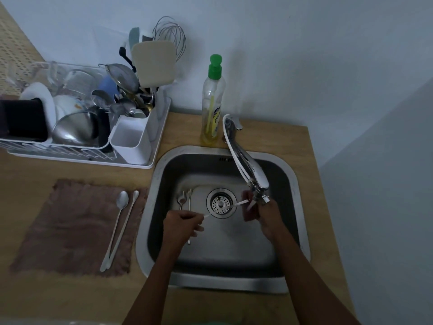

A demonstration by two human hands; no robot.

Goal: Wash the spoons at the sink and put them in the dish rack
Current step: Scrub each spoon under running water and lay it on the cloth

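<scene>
Two hands are working low in the steel sink [294,184]: the left hand [180,227] is pinching one end of a thin white spoon [241,203], while the right hand [269,221], just under the faucet [248,167] tip, is gripping a dark sponge [248,215] against its other end. Just beyond the left hand, a small metal spoon [181,200] is lying in the basin. Left of that hand, a long metal spoon [122,200] and a long white spoon [127,221] are resting on a brown cloth [70,219], with the dish rack [150,160] farther beyond.
</scene>
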